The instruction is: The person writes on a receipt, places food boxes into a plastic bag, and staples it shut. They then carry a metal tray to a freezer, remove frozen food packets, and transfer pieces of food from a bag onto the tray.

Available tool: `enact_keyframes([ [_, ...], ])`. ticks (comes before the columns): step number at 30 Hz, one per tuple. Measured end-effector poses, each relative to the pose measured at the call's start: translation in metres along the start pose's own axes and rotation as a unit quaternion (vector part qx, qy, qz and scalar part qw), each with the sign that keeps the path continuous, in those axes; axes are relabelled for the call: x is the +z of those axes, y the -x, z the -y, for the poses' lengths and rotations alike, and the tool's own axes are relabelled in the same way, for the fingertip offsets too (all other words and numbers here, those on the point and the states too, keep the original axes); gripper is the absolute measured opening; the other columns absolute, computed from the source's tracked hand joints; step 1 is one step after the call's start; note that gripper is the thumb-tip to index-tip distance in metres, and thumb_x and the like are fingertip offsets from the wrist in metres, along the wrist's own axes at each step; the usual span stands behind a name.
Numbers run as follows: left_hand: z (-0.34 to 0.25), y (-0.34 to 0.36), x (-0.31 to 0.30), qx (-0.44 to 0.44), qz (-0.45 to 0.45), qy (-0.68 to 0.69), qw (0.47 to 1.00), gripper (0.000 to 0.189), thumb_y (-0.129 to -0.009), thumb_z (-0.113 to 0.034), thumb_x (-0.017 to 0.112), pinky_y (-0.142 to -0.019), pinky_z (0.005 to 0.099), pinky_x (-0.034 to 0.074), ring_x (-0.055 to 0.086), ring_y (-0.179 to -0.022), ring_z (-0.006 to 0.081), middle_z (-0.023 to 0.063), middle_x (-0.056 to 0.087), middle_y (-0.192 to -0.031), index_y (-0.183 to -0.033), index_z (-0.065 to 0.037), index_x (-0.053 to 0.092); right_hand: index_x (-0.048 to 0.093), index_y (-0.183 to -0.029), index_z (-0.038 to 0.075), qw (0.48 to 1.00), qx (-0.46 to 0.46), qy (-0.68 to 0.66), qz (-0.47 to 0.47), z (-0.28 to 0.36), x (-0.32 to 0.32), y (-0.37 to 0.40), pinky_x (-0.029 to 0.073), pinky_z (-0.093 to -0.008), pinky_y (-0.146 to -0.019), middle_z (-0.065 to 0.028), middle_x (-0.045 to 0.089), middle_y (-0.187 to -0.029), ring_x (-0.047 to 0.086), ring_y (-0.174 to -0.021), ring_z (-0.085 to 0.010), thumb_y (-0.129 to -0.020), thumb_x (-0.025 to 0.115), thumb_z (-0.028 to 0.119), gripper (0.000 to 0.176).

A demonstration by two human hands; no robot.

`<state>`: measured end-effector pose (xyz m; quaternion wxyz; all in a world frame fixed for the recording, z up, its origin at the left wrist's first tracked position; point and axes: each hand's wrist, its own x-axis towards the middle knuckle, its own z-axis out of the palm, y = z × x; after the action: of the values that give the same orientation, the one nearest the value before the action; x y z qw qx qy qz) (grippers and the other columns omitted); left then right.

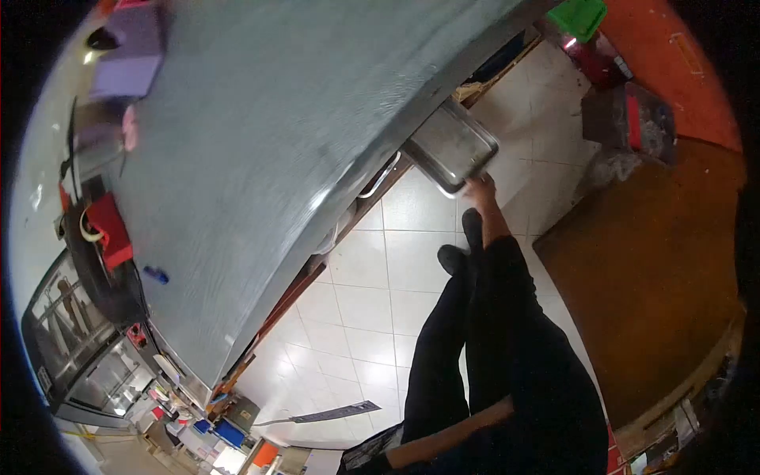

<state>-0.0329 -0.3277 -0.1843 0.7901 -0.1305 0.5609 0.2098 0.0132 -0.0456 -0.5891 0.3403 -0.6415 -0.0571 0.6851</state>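
Note:
A shallow rectangular metal tray juts out from beneath the edge of the grey table. My right hand is closed on the tray's near corner, its arm stretched out in a dark sleeve. Part of the tray's far end lies behind the table edge. My left forearm crosses in front of my body at the bottom, and my left hand is mostly lost against the dark clothing. Its fingers cannot be made out.
The grey-covered table fills the upper left. Below its edge runs a shelf with a white-rimmed item. White floor tiles lie around my feet. A brown surface and a dark box stand on the right.

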Motion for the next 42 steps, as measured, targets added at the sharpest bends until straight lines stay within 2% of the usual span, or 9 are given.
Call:
enact_keyframes([
  [4,0.025,0.065,-0.035,0.051,-0.041,-0.011,0.998,0.037,-0.09,-0.021,0.052,-0.09,0.0364,0.044,0.048,-0.109,0.0175,0.0108,0.055,-0.114,-0.122,-0.003,0.051,0.048,-0.125,0.004,0.994,0.034,0.039,-0.094,0.001,-0.092,0.072,0.05,-0.0406,-0.075,-0.011,0.06,-0.107,0.057,-0.098,-0.0265,-0.074,0.072,0.022,0.06],
  [6,0.043,0.103,-0.06,0.084,-0.068,-0.017,0.994,0.037,-0.09,-0.021,0.052,-0.089,0.0359,0.044,0.049,-0.108,0.0171,0.0105,0.056,-0.113,-0.122,-0.003,0.051,0.05,-0.117,0.005,0.621,-0.362,0.687,0.106,-0.026,-0.187,0.073,0.045,-0.0441,-0.08,-0.0186,0.056,-0.108,0.054,-0.1,-0.0323,-0.072,0.072,0.024,0.054],
  [7,0.055,0.123,-0.076,0.101,-0.084,-0.012,0.991,0.037,-0.09,-0.021,0.052,-0.089,0.0356,0.044,0.049,-0.108,0.0168,0.0104,0.056,-0.113,-0.122,-0.003,0.051,0.059,-0.104,0.009,0.55,-0.364,0.747,0.089,0.007,-0.186,0.139,0.042,-0.0478,-0.083,-0.0216,0.058,-0.097,0.053,-0.1,-0.0357,-0.067,0.073,0.026,0.043],
  [8,0.07,0.142,-0.092,0.121,-0.101,-0.009,0.987,0.037,-0.09,-0.021,0.052,-0.088,0.0353,0.045,0.05,-0.107,0.0166,0.0103,0.056,-0.112,-0.122,-0.003,0.051,0.059,-0.104,0.007,0.792,-0.214,0.572,-0.017,0.031,-0.164,0.184,0.043,-0.047,-0.078,-0.0214,0.058,-0.096,0.055,-0.092,-0.0352,-0.072,0.069,0.027,0.039],
  [11,0.133,0.205,-0.146,0.181,-0.159,0.028,0.97,0.036,-0.09,-0.021,0.052,-0.088,0.0345,0.045,0.051,-0.106,0.0159,0.0099,0.057,-0.111,-0.121,-0.003,0.052,0.056,-0.106,0.005,0.954,-0.138,0.258,-0.066,0.028,-0.158,0.247,0.045,-0.0477,-0.077,-0.0202,0.057,-0.098,0.056,-0.092,-0.0343,-0.074,0.067,0.022,0.039],
  [21,0.483,0.379,-0.222,0.359,-0.147,0.233,0.892,0.035,-0.09,-0.02,0.052,-0.085,0.0317,0.047,0.054,-0.101,0.0135,0.0086,0.059,-0.107,-0.12,-0.003,0.053,0.056,-0.108,0.001,0.95,-0.077,0.205,0.223,-0.141,-0.015,0.434,0.048,-0.0527,-0.076,-0.0189,0.06,-0.097,0.058,-0.086,-0.037,-0.073,0.066,0.014,0.038],
  [26,0.463,0.384,-0.209,0.563,0.115,0.247,0.78,0.034,-0.09,-0.019,0.052,-0.083,0.0303,0.048,0.056,-0.098,0.0123,0.008,0.06,-0.105,-0.119,-0.002,0.053,0.048,-0.121,0.002,0.853,0.089,0.401,0.322,-0.289,0.074,0.54,0.053,-0.0448,-0.076,-0.0128,0.057,-0.108,0.058,-0.096,-0.0282,-0.073,0.057,-0.006,0.05],
  [33,0.455,0.439,-0.38,0.75,0.203,0.18,0.603,0.033,-0.09,-0.019,0.052,-0.082,0.0284,0.049,0.058,-0.095,0.0107,0.0071,0.062,-0.102,-0.118,-0.002,0.054,0.049,-0.114,0.006,0.462,0.091,0.672,0.572,-0.568,0.207,0.759,0.055,-0.0479,-0.069,-0.0101,0.056,-0.1,0.057,-0.091,-0.0264,-0.077,0.056,0.0,0.038],
  [42,0.714,0.532,-0.535,0.63,-0.37,0.412,0.544,0.027,-0.088,-0.031,0.059,-0.062,0.0208,0.041,0.051,-0.083,0.0053,-0.0016,0.06,-0.094,-0.103,-0.009,0.061,0.047,-0.113,0.004,0.136,0.092,0.69,0.705,-1.003,0.176,1.12,0.056,-0.0401,-0.059,-0.014,0.055,-0.102,0.059,-0.091,-0.0284,-0.081,0.057,0.008,0.034],
])
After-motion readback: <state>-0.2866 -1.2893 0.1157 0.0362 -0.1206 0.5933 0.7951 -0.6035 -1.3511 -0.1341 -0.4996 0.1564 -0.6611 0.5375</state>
